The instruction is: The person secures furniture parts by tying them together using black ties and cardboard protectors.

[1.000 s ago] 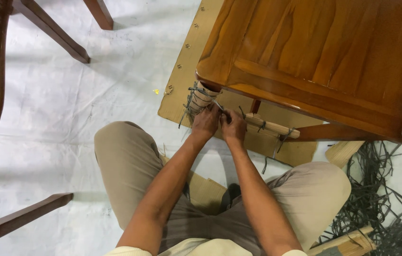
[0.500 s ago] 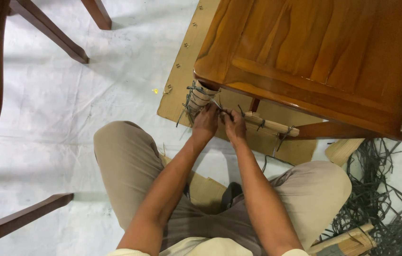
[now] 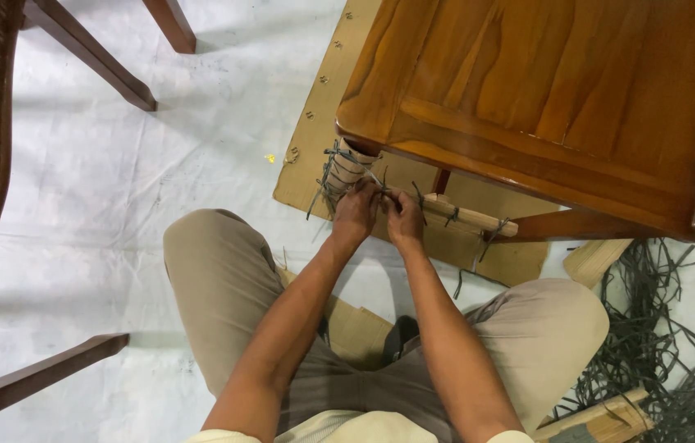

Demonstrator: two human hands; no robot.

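I sit on the floor in front of a polished wooden chair [image 3: 561,90]. My left hand [image 3: 356,215] and my right hand [image 3: 403,220] are pressed together at the chair's front leg [image 3: 346,170], which is wrapped in pale padding and tied with dark strips. Both hands pinch a dark strip [image 3: 382,190] where the leg meets a pale padded rung [image 3: 470,218]. More dark ties hang from that rung. My fingertips hide the knot itself.
A cardboard sheet [image 3: 315,131] lies under the chair on white floor covering. A heap of dark strips [image 3: 651,344] lies at the right, beside a pale wrapped piece [image 3: 594,261]. Dark wooden furniture legs [image 3: 93,61] stand at the left and top.
Both hands stay at the same joint on the leg; the fingers have shifted only slightly on the strip.
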